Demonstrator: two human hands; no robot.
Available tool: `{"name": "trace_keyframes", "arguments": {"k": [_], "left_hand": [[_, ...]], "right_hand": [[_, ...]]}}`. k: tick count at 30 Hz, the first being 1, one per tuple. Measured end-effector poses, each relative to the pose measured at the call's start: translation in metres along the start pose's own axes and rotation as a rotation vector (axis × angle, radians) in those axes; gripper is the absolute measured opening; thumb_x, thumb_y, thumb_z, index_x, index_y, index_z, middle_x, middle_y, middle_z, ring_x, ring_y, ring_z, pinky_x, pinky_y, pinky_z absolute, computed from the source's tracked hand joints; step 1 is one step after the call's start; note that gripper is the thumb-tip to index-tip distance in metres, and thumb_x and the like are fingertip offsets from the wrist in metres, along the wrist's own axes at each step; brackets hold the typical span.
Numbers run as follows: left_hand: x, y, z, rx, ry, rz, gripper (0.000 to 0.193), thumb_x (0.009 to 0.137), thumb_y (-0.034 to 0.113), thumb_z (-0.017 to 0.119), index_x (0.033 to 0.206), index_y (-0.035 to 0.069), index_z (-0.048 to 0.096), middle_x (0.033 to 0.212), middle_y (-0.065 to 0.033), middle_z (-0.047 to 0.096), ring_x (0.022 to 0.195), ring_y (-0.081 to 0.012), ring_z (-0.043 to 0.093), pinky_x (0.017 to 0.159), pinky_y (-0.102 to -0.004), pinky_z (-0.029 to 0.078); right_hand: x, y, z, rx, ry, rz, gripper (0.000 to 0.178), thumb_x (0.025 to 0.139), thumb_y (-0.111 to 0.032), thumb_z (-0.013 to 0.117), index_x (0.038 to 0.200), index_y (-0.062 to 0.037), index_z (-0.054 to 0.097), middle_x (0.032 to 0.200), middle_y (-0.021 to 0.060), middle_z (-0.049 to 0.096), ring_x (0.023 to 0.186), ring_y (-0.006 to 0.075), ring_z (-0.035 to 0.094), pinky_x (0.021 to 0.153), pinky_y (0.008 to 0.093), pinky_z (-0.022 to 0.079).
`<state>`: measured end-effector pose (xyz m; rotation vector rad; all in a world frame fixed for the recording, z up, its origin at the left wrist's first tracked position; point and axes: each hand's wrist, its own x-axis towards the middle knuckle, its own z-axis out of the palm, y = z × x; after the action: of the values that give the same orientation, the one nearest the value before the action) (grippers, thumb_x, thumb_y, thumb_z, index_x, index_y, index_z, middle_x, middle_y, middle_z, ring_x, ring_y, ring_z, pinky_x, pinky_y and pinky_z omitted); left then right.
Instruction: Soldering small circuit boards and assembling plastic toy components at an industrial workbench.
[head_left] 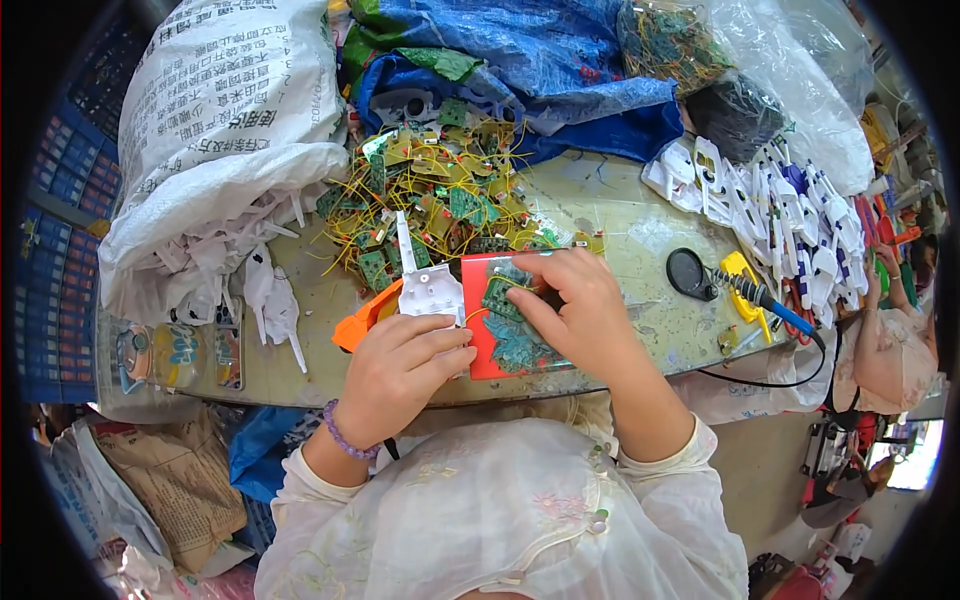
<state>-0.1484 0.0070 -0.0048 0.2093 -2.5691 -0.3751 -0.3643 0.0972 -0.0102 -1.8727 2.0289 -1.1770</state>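
Under two hands (405, 368) (585, 300), one white casing (431, 292), one circuit board (497, 297)

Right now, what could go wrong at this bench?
1. The thin wire at the circuit board in the right hand might get tugged or pinched, with the left hand so close.
2. The narrow arm of the white housing at the left hand points into the board pile; it could snag loose yellow wires.
3. The black cord loops near the table edge and may catch.
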Motion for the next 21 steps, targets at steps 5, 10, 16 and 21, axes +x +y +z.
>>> {"name": "trace_keyframes", "arguments": {"k": [5, 10, 16, 21], "left_hand": [[0.000, -0.001, 0.001, -0.089, 0.117, -0.076, 0.018, 0.074, 0.007, 0.071, 0.092, 0.010, 0.066, 0.100, -0.0035, 0.069, 0.100, -0.0243, 0.064, 0.078, -0.0380, 0.048], [-0.008, -0.005, 0.005, -0.242, 0.097, -0.138, 0.018, 0.076, 0.004, 0.072, 0.092, 0.008, 0.065, 0.102, -0.0054, 0.069, 0.101, -0.0262, 0.064, 0.081, -0.0386, 0.048], [-0.037, -0.011, 0.008, -0.787, 0.443, -0.485, 0.011, 0.087, 0.000, 0.062, 0.097, 0.003, 0.062, 0.115, -0.0163, 0.063, 0.103, -0.0236, 0.062, 0.088, -0.0325, 0.048], [-0.050, -0.018, 0.000, -1.015, 0.734, -0.740, 0.013, 0.096, 0.009, 0.055, 0.105, 0.000, 0.057, 0.100, -0.0122, 0.067, 0.090, -0.0152, 0.064, 0.083, -0.0280, 0.050]], "right_hand": [[-0.006, -0.001, 0.002, -0.016, -0.011, -0.060, 0.017, 0.079, -0.015, 0.071, 0.095, -0.0091, 0.069, 0.082, 0.0054, 0.060, 0.082, 0.0244, 0.056, 0.074, 0.0370, 0.042], [0.009, 0.001, 0.004, 0.013, -0.077, -0.190, 0.014, 0.080, -0.011, 0.069, 0.093, -0.0097, 0.069, 0.085, 0.0063, 0.061, 0.085, 0.0254, 0.057, 0.076, 0.0371, 0.043], [0.038, 0.009, 0.011, 0.047, -0.248, -0.218, 0.015, 0.081, -0.003, 0.064, 0.094, -0.0092, 0.069, 0.092, 0.0079, 0.061, 0.090, 0.0290, 0.058, 0.076, 0.0379, 0.047], [0.044, 0.001, 0.017, 0.163, -0.356, -0.337, 0.016, 0.082, -0.002, 0.063, 0.095, -0.0085, 0.068, 0.101, 0.0087, 0.061, 0.096, 0.0285, 0.059, 0.080, 0.0373, 0.048]]}}
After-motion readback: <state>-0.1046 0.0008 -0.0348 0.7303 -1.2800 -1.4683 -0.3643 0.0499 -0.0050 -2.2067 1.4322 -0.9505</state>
